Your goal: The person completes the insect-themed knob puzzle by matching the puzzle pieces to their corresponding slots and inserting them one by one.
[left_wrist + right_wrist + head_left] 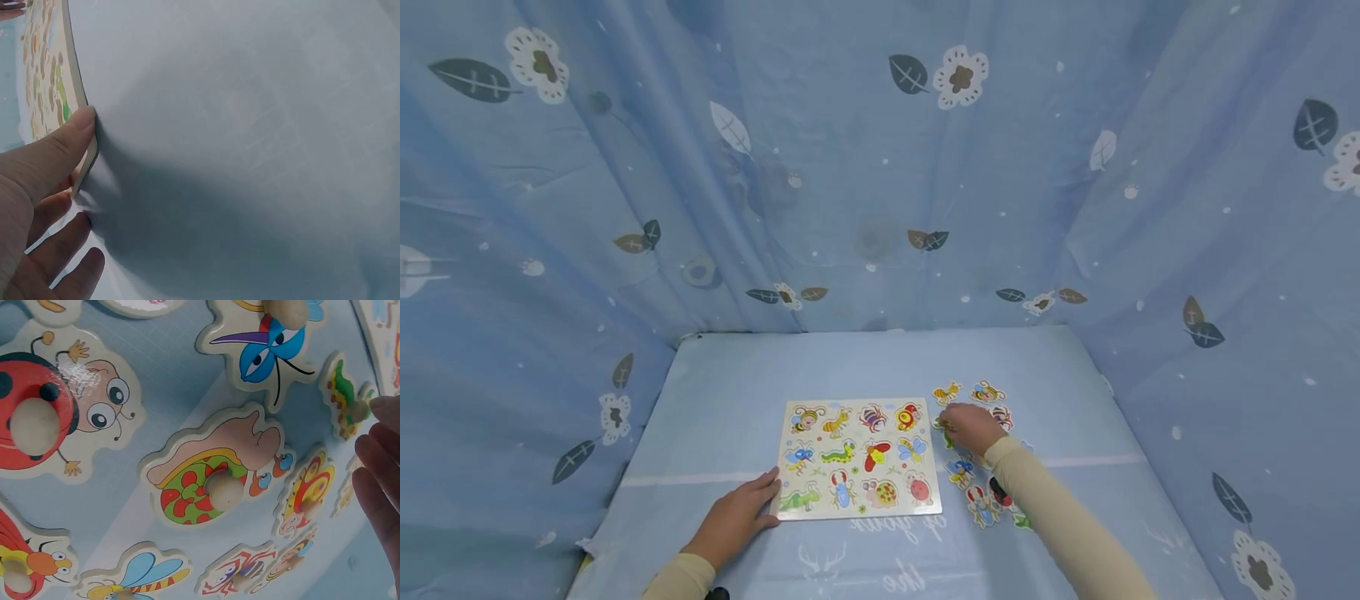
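Observation:
A light wooden puzzle board (pixel 898 507) printed with several insects lies on the table. My left hand (pixel 733 517) grips its near left corner, thumb (pixel 80 119) on the front edge and fingers along the left side. To the right of the board, my right hand (pixel 973 427) reaches over a group of loose knobbed puzzle pieces. Its fingertips are right at the round knob of a green caterpillar piece (pixel 342 394), the thumb tip overlapping the knob in the right wrist view. Nearby lie a snail piece (pixel 194 481), a butterfly piece (pixel 306 487) and a ladybug piece (pixel 19 381).
Behind the right hand are a bee piece (pixel 987 392) and an ant-like piece (pixel 947 393). A beetle piece (pixel 981 507) lies nearer me, partly beside the right sleeve. Pale blue cloth covers the table (pixel 722 375), and patterned blue curtains (pixel 865 167) hang on three sides.

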A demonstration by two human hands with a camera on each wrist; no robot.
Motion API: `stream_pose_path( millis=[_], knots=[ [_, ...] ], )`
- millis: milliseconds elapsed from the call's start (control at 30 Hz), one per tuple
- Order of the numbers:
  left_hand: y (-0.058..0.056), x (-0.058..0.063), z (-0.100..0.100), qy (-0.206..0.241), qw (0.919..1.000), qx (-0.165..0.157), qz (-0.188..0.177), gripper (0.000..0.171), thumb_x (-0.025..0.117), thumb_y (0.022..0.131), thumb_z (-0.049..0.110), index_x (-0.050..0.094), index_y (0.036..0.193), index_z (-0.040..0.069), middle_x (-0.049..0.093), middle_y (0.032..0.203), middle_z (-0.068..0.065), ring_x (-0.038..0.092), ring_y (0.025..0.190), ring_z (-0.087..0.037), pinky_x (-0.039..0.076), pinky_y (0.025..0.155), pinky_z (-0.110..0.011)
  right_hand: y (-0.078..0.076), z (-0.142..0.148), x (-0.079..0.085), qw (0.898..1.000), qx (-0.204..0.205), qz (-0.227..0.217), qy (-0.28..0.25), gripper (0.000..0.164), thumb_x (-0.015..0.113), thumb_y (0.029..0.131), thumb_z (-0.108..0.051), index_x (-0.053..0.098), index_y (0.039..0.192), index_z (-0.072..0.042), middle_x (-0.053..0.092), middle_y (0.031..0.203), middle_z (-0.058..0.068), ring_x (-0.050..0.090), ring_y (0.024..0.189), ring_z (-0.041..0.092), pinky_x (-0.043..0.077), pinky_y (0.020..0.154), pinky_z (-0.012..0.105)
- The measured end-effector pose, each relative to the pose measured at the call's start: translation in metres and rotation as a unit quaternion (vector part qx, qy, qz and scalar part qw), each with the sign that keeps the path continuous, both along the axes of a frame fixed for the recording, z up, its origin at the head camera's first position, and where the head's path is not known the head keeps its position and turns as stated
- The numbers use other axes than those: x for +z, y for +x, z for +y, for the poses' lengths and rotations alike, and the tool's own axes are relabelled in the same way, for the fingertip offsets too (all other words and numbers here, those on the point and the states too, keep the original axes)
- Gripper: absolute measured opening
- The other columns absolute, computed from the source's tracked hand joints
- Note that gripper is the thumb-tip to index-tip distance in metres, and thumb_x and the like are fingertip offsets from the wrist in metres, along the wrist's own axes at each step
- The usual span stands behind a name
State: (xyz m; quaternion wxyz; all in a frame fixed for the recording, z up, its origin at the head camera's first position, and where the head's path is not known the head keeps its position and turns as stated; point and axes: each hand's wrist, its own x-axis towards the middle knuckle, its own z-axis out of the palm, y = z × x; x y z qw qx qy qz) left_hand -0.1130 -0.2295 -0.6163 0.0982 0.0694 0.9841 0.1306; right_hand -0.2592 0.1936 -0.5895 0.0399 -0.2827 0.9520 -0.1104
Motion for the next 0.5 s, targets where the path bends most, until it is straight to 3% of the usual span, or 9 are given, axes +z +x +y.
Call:
stream_pose_path(
  millis=[167,500],
  knots=[
    [0.003,0.001,0.002,0.001,1.0,-0.004,0.004,0.067,0.079,0.074,0.04,0.06,0.132,0.012,0.05,0.148,-0.002,0.051,0.133,-0.025,0.048,0.108,-0.048,-0.003,-0.004,-0.01,1.0,0.004,0.009,0.022,0.005,0.069,0.091,-0.011,0.072,0.091,-0.015,0.062,0.08,-0.006,0.051,0.067,0.006,0.05,0.06,0.026],
    [0.003,0.002,0.002,-0.001,0.9998,0.001,0.018,0.068,0.079,0.075,0.04,0.059,0.133,0.012,0.049,0.148,-0.001,0.051,0.133,-0.024,0.048,0.108,-0.046,-0.007,-0.011,-0.002,0.999,0.021,-0.014,0.043,0.014,0.07,0.085,0.001,0.068,0.081,-0.012,0.061,0.077,-0.004,0.047,0.064,0.009,0.046,0.058,0.025]
  ],
)
